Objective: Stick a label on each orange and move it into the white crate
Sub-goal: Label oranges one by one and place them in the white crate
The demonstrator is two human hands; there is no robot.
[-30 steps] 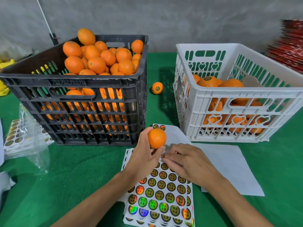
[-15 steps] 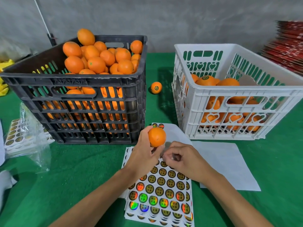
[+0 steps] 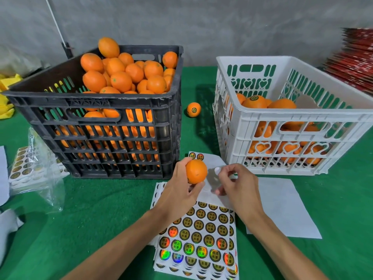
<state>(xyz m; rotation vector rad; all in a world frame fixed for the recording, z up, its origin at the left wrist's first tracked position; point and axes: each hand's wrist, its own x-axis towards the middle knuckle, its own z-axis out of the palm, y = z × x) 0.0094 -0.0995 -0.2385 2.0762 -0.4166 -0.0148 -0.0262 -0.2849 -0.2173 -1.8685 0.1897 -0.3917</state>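
Orange (image 3: 196,171) held up above the near end of the label sheets (image 3: 198,241), in the gap in front of the two crates. Nearly round, so no clear long axis; a small dark speck on the face turned toward the camera, stem end not to be made out. No label visible on the side that shows.

Gripped by the left hand (image 3: 177,194): thumb on the far upper left side, fingers curled under and round the near lower side. Just to the right, right hand (image 3: 235,185) raised level with the orange, not touching it, thumb and forefinger pinched together on a small round white-backed label (image 3: 217,170), other fingers curled below.

Under both hands, a fanned stack of sheets covered with round gold and rainbow-shiny labels, lying on the green table (image 3: 96,219). Blank white backing sheets (image 3: 282,209) beside and beyond it, one with two labels left at its far corner.

To the left and beyond, black crate (image 3: 101,128) heaped with oranges above its rim. To the right, white crate (image 3: 282,122) partly filled, the top orange showing a dark round label. Between the crates, well back on the table, a single labelled orange (image 3: 193,109), label facing the camera.

At the far left, more label sheets in a clear plastic bag (image 3: 38,168), something yellow (image 3: 6,98) behind the black crate's corner. At the far right, a blurred red stack (image 3: 357,63). Grey wall behind.
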